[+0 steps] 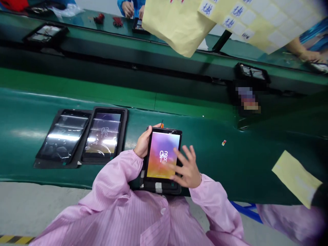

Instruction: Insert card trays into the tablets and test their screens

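Note:
My left hand (pixel 145 141) grips the left edge of a lit tablet (pixel 163 153), whose screen shows a colourful gradient and a clock reading 03 18. The tablet sits tilted in a black protective case. My right hand (pixel 186 167) hovers with spread fingers over the lower right of the screen, and I cannot tell if they touch it. A thin orange-tipped item (pixel 162 125) pokes up behind the tablet's top edge. Two more tablets in black frames (pixel 63 136) (pixel 104 135) lie on the belt to the left.
A green conveyor belt (pixel 179 119) runs across the view, with a second belt (pixel 153 58) beyond it holding more tablets. Yellow sheets with blue-marked labels (pixel 246 17) hang at the top. A co-worker's hands (pixel 128 8) work at the far side.

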`<state>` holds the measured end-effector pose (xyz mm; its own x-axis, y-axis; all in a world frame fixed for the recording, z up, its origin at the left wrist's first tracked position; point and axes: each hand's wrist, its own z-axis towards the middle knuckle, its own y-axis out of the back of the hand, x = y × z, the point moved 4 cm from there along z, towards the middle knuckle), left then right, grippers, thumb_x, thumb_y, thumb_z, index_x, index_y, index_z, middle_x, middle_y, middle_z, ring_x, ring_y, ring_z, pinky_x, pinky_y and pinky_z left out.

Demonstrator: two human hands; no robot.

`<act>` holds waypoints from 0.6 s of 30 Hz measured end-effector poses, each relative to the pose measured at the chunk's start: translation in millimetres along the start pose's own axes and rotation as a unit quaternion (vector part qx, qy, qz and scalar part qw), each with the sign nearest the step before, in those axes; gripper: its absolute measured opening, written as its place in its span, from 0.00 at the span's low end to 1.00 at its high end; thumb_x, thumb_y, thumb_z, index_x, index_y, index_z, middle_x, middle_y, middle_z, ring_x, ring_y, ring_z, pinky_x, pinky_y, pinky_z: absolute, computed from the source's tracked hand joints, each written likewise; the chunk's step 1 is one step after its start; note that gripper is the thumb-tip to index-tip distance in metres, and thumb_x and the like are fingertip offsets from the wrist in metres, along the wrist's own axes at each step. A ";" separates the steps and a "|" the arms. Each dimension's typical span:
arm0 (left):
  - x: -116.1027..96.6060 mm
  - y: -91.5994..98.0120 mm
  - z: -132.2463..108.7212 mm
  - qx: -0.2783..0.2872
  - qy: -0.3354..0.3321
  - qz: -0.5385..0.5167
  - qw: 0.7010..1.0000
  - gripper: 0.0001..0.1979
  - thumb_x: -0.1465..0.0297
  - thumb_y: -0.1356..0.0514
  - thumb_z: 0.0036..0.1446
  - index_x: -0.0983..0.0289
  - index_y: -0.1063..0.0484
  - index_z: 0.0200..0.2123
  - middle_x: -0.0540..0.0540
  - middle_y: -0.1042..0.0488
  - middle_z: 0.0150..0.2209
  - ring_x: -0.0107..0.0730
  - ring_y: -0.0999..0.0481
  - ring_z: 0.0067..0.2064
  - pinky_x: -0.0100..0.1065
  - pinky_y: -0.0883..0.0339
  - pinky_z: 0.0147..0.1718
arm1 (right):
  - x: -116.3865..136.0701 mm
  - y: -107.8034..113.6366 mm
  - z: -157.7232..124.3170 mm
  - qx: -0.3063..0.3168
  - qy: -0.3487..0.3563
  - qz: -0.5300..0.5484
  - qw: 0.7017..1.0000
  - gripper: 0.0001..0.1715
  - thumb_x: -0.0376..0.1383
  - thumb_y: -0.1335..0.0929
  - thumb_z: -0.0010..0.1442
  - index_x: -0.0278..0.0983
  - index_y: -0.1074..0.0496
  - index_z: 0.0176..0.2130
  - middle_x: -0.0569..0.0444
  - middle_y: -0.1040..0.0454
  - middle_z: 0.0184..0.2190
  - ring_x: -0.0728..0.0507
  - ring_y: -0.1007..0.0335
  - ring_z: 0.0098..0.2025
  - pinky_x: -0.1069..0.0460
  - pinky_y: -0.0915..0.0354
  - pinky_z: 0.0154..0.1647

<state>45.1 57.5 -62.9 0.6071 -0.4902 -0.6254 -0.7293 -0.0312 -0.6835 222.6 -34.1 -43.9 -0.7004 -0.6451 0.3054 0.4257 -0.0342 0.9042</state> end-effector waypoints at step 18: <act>-39.5 -5.2 51.5 -0.008 -0.032 0.000 0.999 0.26 0.52 0.45 0.60 0.71 0.24 0.42 0.62 0.20 0.36 0.41 0.20 0.37 0.40 0.28 0.44 | -51.7 -11.5 28.9 -0.249 -0.363 0.194 0.877 0.32 0.48 0.48 0.68 0.38 0.45 0.65 0.46 0.49 0.68 0.42 0.56 0.70 0.38 0.53 0.68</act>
<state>41.2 121.9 -54.1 0.6259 -0.4327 -0.6488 -0.7339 -0.0455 -0.6777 237.4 21.8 -61.4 -0.5504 -0.0324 0.8343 0.7838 -0.3645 0.5029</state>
